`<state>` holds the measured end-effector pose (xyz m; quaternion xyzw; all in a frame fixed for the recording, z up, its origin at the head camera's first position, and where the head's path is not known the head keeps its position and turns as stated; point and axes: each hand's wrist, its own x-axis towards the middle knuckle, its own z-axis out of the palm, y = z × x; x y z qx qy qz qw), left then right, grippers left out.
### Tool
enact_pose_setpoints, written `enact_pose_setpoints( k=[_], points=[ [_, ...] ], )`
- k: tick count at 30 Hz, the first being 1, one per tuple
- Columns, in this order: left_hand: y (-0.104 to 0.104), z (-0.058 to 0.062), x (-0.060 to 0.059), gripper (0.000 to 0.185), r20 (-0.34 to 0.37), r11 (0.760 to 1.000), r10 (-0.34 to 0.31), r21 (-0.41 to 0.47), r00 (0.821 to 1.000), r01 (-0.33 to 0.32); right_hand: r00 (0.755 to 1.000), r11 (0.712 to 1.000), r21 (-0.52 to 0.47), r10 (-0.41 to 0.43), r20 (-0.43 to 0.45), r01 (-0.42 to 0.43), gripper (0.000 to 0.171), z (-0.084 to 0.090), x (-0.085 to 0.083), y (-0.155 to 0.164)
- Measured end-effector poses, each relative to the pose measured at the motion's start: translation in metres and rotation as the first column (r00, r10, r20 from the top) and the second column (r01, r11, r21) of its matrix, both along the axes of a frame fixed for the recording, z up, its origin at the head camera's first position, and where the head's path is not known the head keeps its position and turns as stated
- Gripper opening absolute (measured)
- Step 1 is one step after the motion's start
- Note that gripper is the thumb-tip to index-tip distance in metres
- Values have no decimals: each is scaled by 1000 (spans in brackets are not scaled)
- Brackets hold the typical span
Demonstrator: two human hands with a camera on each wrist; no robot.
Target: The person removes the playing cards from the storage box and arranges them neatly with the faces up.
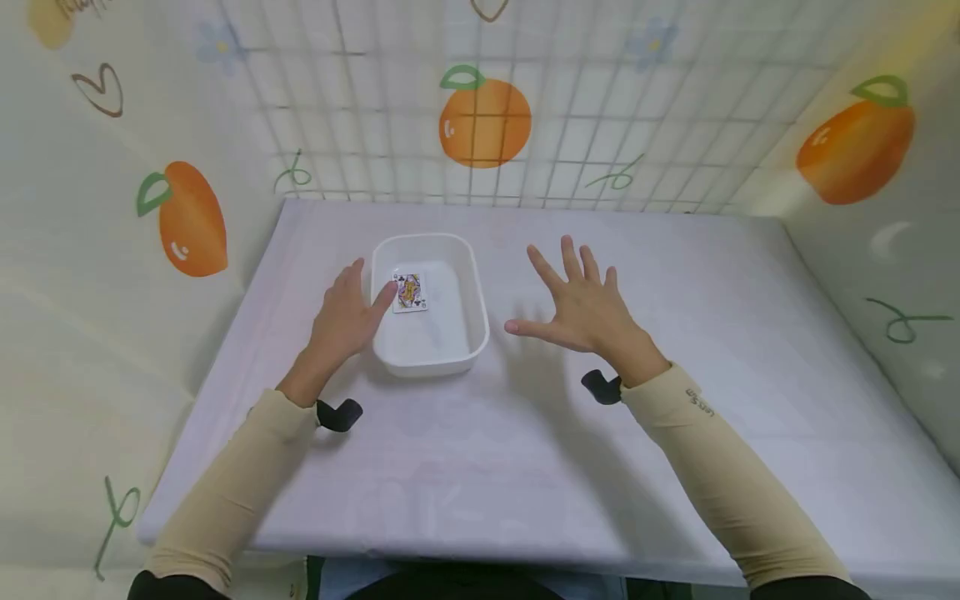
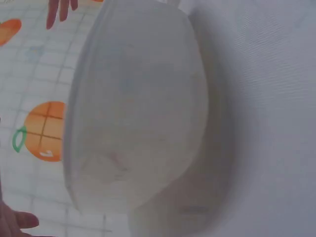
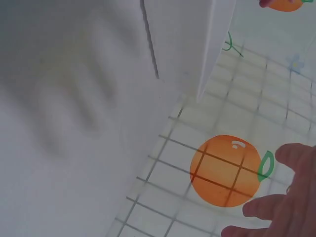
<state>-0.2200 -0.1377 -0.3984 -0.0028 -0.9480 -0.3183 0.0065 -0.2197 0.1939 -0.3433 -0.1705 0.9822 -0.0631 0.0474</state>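
A white plastic tub [image 1: 472, 275] sits on the white table [image 1: 525, 450], and a single playing card [image 1: 409, 292] lies face up inside it near its left wall. My left hand [image 1: 347, 315] hovers at the tub's left rim, fingers straight, with fingertips [image 1: 386, 293] reaching over the rim close to the card. To the right of the tub my right hand [image 1: 581, 304] is spread flat above the table, holding nothing. The left wrist view is filled by the tub's outer wall [image 2: 138, 113]. In the right wrist view only my fingertips [image 3: 276, 207] show at the lower right.
Walls papered with orange fruit prints [image 1: 483, 121] and a grid pattern enclose the table at the back and on both sides. The table's front edge [image 1: 450, 554] is near my body. Black wrist camera mounts [image 1: 339, 413] sit under both forearms.
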Motion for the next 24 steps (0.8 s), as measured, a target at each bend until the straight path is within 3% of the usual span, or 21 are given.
enact_pose_setpoints(
  k=[2,4,10,13,18,24],
  points=[
    [-4,-7,0,80,-15,991,55,120,998,-53,1000,1000,-6,8,-9,-8,111,1,0,-4],
    [-6,-14,0,76,-28,968,105,231,994,-95,1000,1000,-13,16,-16,-16,111,1,-1,-7],
    [-4,-33,0,65,-12,854,224,483,974,-191,998,998,-48,40,-49,-43,109,0,-3,-13],
    [0,-39,-2,62,30,816,249,532,968,-227,996,996,-75,43,-73,-49,109,0,-3,-13],
    [3,-46,-6,61,89,794,245,553,965,-252,994,989,-124,67,-91,-78,108,-2,-3,-18],
    [-1,-54,-9,56,151,724,209,641,966,-257,989,982,-145,105,-108,-120,107,-7,-4,-23]
  ],
)
